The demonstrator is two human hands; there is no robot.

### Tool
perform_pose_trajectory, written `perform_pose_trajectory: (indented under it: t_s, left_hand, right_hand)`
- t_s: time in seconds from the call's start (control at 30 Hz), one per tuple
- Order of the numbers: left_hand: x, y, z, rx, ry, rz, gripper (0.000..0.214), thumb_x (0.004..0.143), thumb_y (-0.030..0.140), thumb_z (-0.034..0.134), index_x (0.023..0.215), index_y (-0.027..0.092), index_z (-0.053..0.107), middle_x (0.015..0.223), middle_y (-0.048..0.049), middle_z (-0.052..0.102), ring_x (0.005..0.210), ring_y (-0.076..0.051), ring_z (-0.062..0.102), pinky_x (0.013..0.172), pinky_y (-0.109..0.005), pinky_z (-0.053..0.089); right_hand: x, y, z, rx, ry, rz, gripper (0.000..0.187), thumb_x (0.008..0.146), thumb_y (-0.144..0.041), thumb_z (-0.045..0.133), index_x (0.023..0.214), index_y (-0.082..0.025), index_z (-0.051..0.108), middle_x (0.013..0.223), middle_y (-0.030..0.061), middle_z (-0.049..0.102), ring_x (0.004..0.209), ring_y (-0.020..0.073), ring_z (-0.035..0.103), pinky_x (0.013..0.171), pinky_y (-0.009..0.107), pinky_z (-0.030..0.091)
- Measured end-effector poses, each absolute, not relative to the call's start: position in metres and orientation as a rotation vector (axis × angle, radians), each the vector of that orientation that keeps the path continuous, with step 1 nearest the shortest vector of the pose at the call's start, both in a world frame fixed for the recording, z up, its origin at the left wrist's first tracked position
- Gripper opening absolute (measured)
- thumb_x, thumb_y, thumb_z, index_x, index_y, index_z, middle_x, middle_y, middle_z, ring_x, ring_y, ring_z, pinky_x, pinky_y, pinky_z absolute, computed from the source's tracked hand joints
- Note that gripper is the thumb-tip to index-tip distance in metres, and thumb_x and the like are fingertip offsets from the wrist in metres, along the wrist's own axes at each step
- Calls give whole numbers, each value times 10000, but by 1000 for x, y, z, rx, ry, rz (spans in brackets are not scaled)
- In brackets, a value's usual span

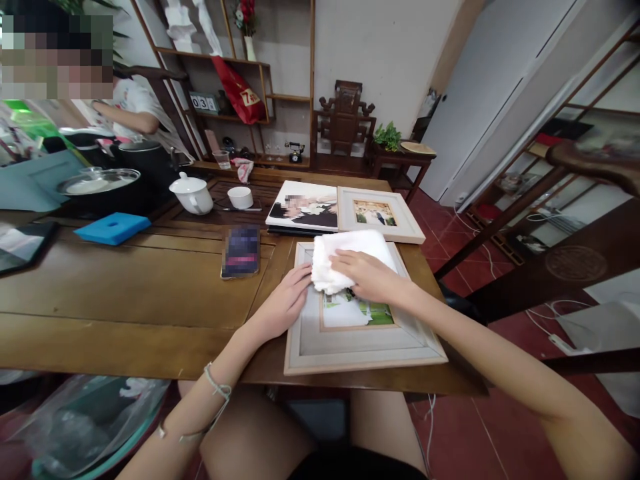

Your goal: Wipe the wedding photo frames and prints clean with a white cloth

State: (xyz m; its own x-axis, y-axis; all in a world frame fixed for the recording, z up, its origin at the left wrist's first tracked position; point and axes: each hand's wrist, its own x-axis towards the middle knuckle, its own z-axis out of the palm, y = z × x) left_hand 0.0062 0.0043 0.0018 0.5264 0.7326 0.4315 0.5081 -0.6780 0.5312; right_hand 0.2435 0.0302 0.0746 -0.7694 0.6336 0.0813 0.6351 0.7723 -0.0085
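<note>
A large white picture frame (360, 343) lies flat at the near edge of the wooden table (125, 287), with a photo under its glass. My right hand (367, 275) rests palm down on a folded white cloth (345, 257), pressing it on the frame's upper part, fingers stretched flat. My left hand (285, 303) lies on the frame's left rim, fingers loosely curled against the frame and touching the cloth's edge.
Behind the frame lie a second white frame (380, 215) and a photo album (305, 207). A phone (241, 251), a blue sponge (113, 228), a white teapot (193, 193) and a cup (241, 197) stand to the left. Another person (130, 110) sits at the far left.
</note>
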Motion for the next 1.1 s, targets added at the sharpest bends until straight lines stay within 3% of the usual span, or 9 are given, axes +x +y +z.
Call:
perform_pose_trajectory:
  t_s: [0.27,0.43,0.6,0.7,0.77,0.87,0.97,1.1]
  left_hand:
    - [6,5,2,2406,1044,874,476,964,152,342,1423,177,462,1484,-129,454,1412,-258,362,1181,-531,289]
    - [7,4,3,2392,1066,849,476,964,157,332,1421,164,465,1493,-127,445,1418,-257,353,1186,-526,284]
    - [7,4,4,2403,1063,840,477,959,149,329,1415,145,469,1496,-136,438,1424,-257,342,1194,-519,272]
    - [6,3,4,2404,1046,867,473,961,152,335,1412,170,475,1489,-126,449,1419,-256,354,1191,-521,281]
    - [6,4,4,2408,1045,870,467,966,160,329,1407,172,481,1485,-124,453,1419,-250,356,1191,-508,287]
    - [6,4,4,2416,1055,856,466,968,162,330,1409,178,478,1486,-120,454,1422,-248,352,1192,-501,290]
    - [6,4,4,2421,1069,841,468,966,158,330,1413,161,472,1489,-131,448,1421,-262,350,1188,-516,290]
    - [6,4,3,2424,1080,848,464,969,164,321,1403,146,484,1484,-141,452,1416,-269,355,1185,-522,293]
  right_hand:
    - [274,27,70,-1262,-2806,-121,646,664,49,467,1295,-75,534,1305,181,611,1344,288,428,1058,466,364]
    - [306,23,86,-1512,-2775,-297,551,677,24,456,1191,-122,592,1137,152,686,1246,319,509,960,456,426]
    - [311,28,97,-1696,-2552,-354,379,770,-49,431,1101,-113,605,1053,180,685,974,320,631,782,414,470]
    - [309,38,83,-1570,-2500,-293,440,761,-59,460,1181,-94,585,1201,194,646,1144,336,569,912,448,446]
    - [306,41,71,-1469,-2576,-227,523,719,-23,468,1226,-95,573,1324,176,591,1294,331,463,1038,483,370]
    - [298,29,63,-1432,-2661,-118,597,680,23,443,1253,-96,562,1374,172,557,1369,332,381,1104,561,277]
    - [284,-6,75,-1392,-2761,73,601,658,37,439,1229,-93,577,1324,187,589,1358,328,402,1103,574,286]
    - [266,-61,100,-1210,-2927,444,647,615,40,459,1224,-135,591,1318,150,607,1307,282,476,1104,504,339]
